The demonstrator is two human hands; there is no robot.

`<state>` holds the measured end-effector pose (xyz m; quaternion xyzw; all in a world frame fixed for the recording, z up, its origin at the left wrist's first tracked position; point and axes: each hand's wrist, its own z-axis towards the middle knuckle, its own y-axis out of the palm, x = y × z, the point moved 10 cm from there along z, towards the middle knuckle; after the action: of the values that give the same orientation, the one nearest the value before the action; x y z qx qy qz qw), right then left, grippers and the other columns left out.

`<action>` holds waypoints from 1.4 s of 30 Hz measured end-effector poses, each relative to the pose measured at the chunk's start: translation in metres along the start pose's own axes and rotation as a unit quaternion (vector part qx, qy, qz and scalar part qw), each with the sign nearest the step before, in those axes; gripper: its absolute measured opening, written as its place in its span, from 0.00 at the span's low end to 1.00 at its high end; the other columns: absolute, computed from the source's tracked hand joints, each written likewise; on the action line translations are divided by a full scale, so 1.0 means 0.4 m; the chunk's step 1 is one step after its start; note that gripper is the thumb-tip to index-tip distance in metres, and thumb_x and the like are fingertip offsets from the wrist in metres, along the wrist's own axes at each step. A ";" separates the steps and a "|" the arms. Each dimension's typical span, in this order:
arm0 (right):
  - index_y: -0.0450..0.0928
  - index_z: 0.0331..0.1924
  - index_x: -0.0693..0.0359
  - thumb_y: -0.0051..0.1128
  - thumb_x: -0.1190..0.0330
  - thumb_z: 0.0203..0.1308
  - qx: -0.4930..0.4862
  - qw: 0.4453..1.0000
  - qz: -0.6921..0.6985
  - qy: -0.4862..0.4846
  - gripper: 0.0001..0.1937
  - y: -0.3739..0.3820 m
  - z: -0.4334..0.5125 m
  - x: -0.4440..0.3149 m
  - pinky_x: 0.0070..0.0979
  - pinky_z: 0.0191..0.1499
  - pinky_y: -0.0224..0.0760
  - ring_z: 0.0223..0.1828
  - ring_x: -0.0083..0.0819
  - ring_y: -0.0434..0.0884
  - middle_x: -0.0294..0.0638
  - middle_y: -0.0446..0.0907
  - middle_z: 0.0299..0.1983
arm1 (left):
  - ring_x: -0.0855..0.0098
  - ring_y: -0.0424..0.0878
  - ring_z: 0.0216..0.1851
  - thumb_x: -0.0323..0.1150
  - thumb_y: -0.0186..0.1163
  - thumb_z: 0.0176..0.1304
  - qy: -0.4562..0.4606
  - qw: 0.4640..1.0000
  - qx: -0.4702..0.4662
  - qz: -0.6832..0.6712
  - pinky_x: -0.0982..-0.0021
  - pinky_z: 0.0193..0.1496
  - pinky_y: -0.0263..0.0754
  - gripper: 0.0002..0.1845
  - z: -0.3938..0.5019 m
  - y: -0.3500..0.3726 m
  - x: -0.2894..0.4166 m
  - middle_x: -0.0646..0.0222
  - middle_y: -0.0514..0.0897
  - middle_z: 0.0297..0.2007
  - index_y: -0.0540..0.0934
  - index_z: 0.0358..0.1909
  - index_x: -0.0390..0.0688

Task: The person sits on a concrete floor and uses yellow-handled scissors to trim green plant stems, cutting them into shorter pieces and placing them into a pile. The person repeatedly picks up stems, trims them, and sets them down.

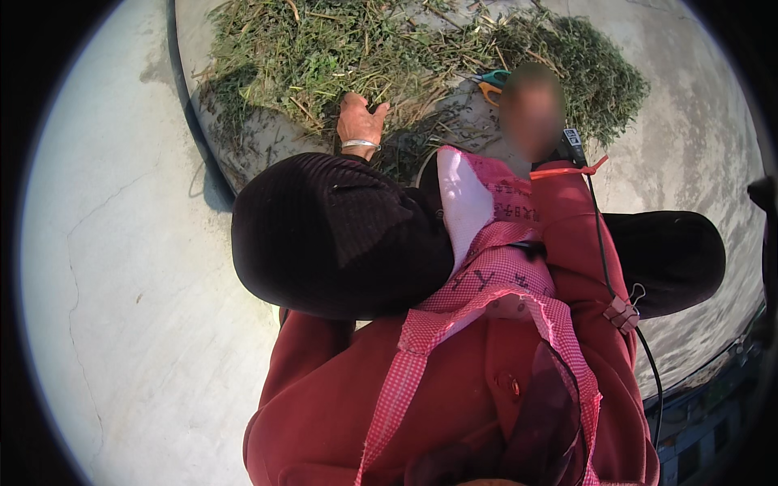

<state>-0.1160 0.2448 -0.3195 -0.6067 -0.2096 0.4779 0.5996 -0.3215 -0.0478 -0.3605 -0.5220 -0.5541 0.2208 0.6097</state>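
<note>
My left hand (361,124), with a silver bracelet at the wrist, reaches down to the near edge of a spread of cut green plants (340,58). Its thumb stands out to the side. The other fingers bend down out of sight, so whether they grip any stems cannot be seen. My right hand (532,115) is a blurred patch at the right, beside a denser heap of greenery (598,76). Directly left of it are scissors (495,78) with one teal and one orange handle loop. The blur hides whether my right hand touches them.
Pale cracked concrete (115,273) surrounds the plants. A dark hose or cable (189,109) curves down the left side. My bent knees (334,243) and a pink checked apron (468,285) lie close below my hands. A black cable (598,225) runs along my right sleeve, held by a binder clip (623,314).
</note>
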 end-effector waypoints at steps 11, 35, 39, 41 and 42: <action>0.82 0.45 0.57 0.63 0.63 0.54 0.005 0.995 0.036 -0.094 0.15 -0.005 0.004 -0.058 0.39 0.38 0.80 0.42 0.42 0.83 0.40 0.81 0.40 | 0.46 0.83 0.44 0.43 0.77 0.52 -0.009 0.999 -0.011 0.036 0.51 0.47 0.77 0.25 -0.034 -0.001 -0.033 0.50 0.84 0.42 0.79 0.43 0.37; 0.83 0.35 0.63 0.69 0.61 0.44 -0.266 0.891 0.341 0.135 0.16 -0.014 -0.034 -0.085 0.35 0.39 0.74 0.32 0.39 0.82 0.48 0.84 0.30 | 0.78 0.69 0.24 0.30 0.50 0.74 -0.168 0.750 -0.272 -0.579 0.75 0.24 0.61 0.12 -0.068 0.075 0.133 0.71 0.75 0.27 0.76 0.49 0.30; 0.83 0.34 0.62 0.67 0.59 0.46 -0.299 0.888 0.335 0.102 0.15 -0.046 -0.049 -0.152 0.37 0.39 0.74 0.31 0.42 0.82 0.49 0.83 0.28 | 0.78 0.67 0.23 0.36 0.52 0.77 -0.154 0.717 -0.292 -0.614 0.75 0.25 0.60 0.13 -0.081 0.068 0.163 0.72 0.73 0.26 0.75 0.46 0.34; 0.83 0.32 0.64 0.68 0.48 0.47 -0.308 0.899 0.300 0.086 0.23 -0.049 -0.051 -0.166 0.38 0.38 0.74 0.29 0.43 0.82 0.50 0.82 0.25 | 0.79 0.68 0.22 0.37 0.53 0.77 -0.157 0.706 -0.296 -0.624 0.75 0.24 0.59 0.12 -0.088 0.073 0.175 0.73 0.72 0.24 0.75 0.41 0.37; 0.82 0.31 0.64 0.69 0.43 0.48 -0.316 0.904 0.279 0.078 0.28 -0.047 -0.055 -0.171 0.39 0.37 0.73 0.29 0.44 0.82 0.50 0.81 0.24 | 0.80 0.65 0.20 0.36 0.52 0.76 -0.174 0.698 -0.302 -0.625 0.75 0.24 0.58 0.10 -0.095 0.083 0.176 0.75 0.69 0.23 0.74 0.39 0.40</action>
<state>-0.1228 0.1802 -0.2837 -0.8332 -0.1242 0.4859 0.2331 -0.2566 0.0091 -0.3523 -0.1637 -0.8861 -0.3039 0.3094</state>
